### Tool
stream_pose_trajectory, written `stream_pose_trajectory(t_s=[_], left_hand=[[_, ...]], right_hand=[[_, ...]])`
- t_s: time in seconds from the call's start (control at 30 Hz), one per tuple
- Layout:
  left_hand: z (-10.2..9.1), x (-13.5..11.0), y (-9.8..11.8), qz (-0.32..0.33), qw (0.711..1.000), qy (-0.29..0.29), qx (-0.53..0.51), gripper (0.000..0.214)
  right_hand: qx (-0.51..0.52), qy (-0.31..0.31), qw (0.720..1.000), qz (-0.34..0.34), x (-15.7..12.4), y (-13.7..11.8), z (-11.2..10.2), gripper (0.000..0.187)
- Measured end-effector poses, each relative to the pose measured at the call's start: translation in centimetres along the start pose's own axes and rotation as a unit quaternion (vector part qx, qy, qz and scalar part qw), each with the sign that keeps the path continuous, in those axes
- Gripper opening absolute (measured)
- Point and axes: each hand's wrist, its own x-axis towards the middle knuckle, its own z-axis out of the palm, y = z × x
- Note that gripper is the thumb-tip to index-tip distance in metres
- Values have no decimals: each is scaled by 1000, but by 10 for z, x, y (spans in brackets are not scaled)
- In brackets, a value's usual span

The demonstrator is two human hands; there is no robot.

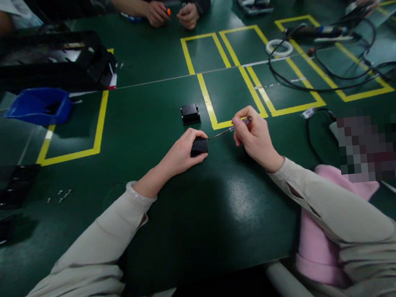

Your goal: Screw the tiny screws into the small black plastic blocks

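My left hand [182,152] is closed around a small black box [199,146] that rests on the green table [147,125]. My right hand [255,136] pinches a thin screwdriver [229,129] by its clear handle; the metal shaft points left and its tip meets the side of the box. A second small black box [190,114] stands alone a little farther away, just left of a yellow-taped rectangle [230,97].
A blue bin [38,106] and a large black case [48,60] sit at the far left. Black cables [326,70] and a white tape roll [279,47] lie at the right. Small screws [60,195] lie near left. Other people's hands [172,13] rest across the table.
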Motion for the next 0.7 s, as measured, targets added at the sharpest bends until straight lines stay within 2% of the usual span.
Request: stream_pose_trajectory(t_s=[0.53,0.7], left_hand=[[0,0,2,-9,1000,-1,-3,38],[0,0,1,-4,1000,3,-4,38]], right_hand=[[-3,2,1000,-13,0,-1,0,17],[-3,-1,1000,-11,1,0,0,25]])
